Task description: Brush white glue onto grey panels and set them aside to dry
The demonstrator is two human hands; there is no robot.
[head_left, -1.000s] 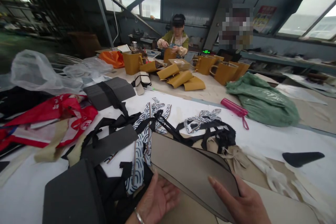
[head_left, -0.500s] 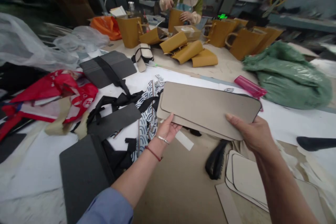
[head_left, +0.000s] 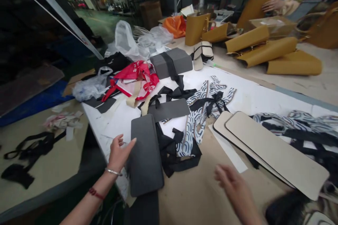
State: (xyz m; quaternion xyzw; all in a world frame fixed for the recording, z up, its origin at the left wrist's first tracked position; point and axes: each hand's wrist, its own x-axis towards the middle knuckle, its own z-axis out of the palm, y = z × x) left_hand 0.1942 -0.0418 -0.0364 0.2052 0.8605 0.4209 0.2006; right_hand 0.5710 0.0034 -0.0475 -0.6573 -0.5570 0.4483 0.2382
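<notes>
Left hand point(head_left: 119, 154), spread, reaches for the dark boards point(head_left: 146, 156); right hand point(head_left: 233, 182), blurred, seems parted and empty; lifting calls for gripping their edges.

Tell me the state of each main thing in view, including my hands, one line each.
Left hand: open, at the near dark stack's edge; contact unclear.
Right hand: blurred, nothing visible in it.
Near dark stack: lying flat.
Beige panels: overlapping, in neither hand.
Far grey stack: bound with a black strap.
Patterned strips: loose, tangled.
Red bag: crumpled.
Mustard bags: some upright, some lying down.
</notes>
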